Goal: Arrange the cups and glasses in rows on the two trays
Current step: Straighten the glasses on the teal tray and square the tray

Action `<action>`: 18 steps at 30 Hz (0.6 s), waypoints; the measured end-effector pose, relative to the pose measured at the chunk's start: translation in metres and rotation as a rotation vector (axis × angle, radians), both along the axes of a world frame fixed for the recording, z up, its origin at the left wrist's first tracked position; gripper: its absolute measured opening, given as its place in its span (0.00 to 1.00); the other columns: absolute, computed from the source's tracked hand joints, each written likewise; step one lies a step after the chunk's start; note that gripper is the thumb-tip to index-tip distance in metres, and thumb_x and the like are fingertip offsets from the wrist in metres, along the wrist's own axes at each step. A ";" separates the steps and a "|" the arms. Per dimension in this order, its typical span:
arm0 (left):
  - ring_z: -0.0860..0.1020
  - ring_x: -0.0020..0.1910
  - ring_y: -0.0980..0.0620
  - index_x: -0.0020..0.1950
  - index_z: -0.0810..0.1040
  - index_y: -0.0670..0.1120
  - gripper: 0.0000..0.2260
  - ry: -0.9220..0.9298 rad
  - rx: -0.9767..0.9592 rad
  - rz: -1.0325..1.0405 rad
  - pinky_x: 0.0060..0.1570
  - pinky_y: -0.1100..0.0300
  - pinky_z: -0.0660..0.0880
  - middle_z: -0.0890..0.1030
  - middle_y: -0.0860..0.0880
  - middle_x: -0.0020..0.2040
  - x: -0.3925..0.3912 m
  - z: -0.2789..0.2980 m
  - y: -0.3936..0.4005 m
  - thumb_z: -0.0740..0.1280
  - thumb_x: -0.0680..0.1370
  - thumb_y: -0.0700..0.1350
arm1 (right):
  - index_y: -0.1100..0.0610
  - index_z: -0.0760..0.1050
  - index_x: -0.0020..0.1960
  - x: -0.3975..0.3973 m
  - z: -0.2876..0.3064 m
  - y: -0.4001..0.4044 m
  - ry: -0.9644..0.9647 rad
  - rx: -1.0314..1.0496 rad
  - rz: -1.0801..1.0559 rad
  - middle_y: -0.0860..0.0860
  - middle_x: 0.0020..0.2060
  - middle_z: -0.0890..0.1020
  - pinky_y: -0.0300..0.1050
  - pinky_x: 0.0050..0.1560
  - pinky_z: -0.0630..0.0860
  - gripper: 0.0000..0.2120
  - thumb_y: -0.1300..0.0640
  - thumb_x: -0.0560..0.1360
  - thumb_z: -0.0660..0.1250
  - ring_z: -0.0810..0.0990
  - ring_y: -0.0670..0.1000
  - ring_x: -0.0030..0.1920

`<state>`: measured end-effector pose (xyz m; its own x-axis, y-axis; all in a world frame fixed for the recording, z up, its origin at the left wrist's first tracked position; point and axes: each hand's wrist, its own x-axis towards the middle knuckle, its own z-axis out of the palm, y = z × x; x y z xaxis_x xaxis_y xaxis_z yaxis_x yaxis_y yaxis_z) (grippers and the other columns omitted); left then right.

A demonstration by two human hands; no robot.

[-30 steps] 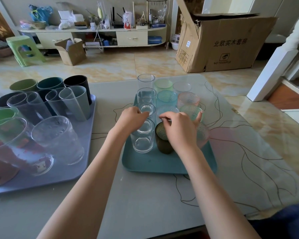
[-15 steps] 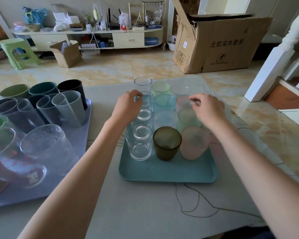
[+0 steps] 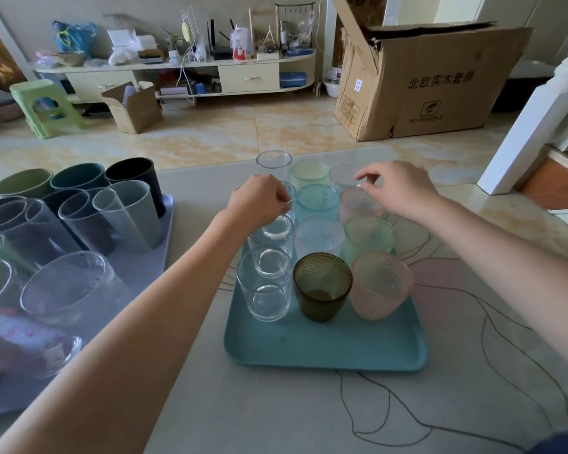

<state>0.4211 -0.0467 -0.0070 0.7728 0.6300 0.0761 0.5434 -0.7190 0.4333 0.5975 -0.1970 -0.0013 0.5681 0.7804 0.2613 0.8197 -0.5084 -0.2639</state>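
Note:
A teal tray [image 3: 325, 350] in the middle of the table holds three rows of glasses running away from me. The left row is clear glasses [image 3: 264, 290], the middle row starts with a dark green glass [image 3: 322, 286], and the right row starts with a pink glass [image 3: 379, 285]. My left hand [image 3: 259, 201] rests on the rim of a clear glass further back in the left row. My right hand [image 3: 395, 188] hovers above the far pink glass [image 3: 358, 204], fingers pinched at the rim of the clear glass behind it. A grey-blue tray [image 3: 138, 267] at the left carries several tall cups.
The table top [image 3: 276, 414] has a line pattern. Behind it on the tiled floor stand a big cardboard box [image 3: 433, 83], a small open box [image 3: 133, 108], a green stool [image 3: 45, 108] and a low cabinet. A white door frame [image 3: 525, 136] rises at the right.
Both hands moved from the near glasses toward the far end of the teal tray. The right hand let go of the dark green glass and now sits above the back of the right row.

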 end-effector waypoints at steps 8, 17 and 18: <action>0.79 0.49 0.48 0.46 0.84 0.49 0.06 0.020 -0.029 -0.010 0.55 0.48 0.76 0.84 0.48 0.44 0.002 0.001 0.004 0.69 0.71 0.45 | 0.44 0.76 0.60 -0.003 -0.003 0.074 -0.056 -0.196 0.163 0.55 0.63 0.75 0.52 0.62 0.59 0.13 0.53 0.78 0.59 0.64 0.54 0.68; 0.79 0.50 0.48 0.47 0.84 0.50 0.07 0.013 -0.042 -0.018 0.56 0.48 0.76 0.85 0.49 0.46 0.002 -0.001 0.007 0.70 0.71 0.46 | 0.45 0.81 0.49 -0.003 -0.003 0.082 -0.079 -0.227 0.160 0.51 0.54 0.80 0.53 0.63 0.59 0.09 0.46 0.75 0.64 0.69 0.55 0.64; 0.79 0.50 0.48 0.47 0.84 0.50 0.07 0.012 -0.042 -0.018 0.55 0.48 0.76 0.85 0.49 0.46 0.002 -0.001 0.007 0.70 0.71 0.46 | 0.46 0.82 0.49 -0.003 -0.003 0.081 -0.079 -0.229 0.160 0.51 0.54 0.80 0.53 0.63 0.58 0.10 0.45 0.75 0.64 0.69 0.55 0.64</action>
<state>0.4232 -0.0394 -0.0081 0.7848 0.6184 0.0404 0.5361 -0.7101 0.4564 0.5948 -0.1155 -0.0045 0.4182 0.9021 0.1067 0.9076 -0.4102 -0.0894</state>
